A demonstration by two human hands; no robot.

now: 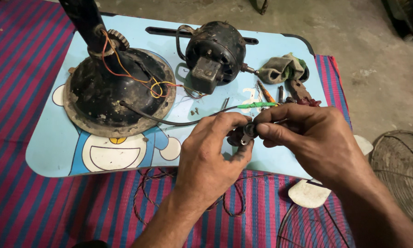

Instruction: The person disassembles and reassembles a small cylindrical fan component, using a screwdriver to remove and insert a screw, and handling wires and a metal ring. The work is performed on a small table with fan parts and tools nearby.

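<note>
Both hands, left hand (211, 154) and right hand (303, 138), are pinching a small dark plug (244, 134) between their fingers, just above the tabletop (55, 151), near the fan base (117, 94) and motor (213, 55).

Bare tabletop (55, 147) is left at the near left edge. The far left is blocked by the fan base (117, 94), the far middle by the motor (213, 55), and the far right by a rag (282, 69) and tools (298, 92). A black cable (169, 120) crosses the middle.
</note>
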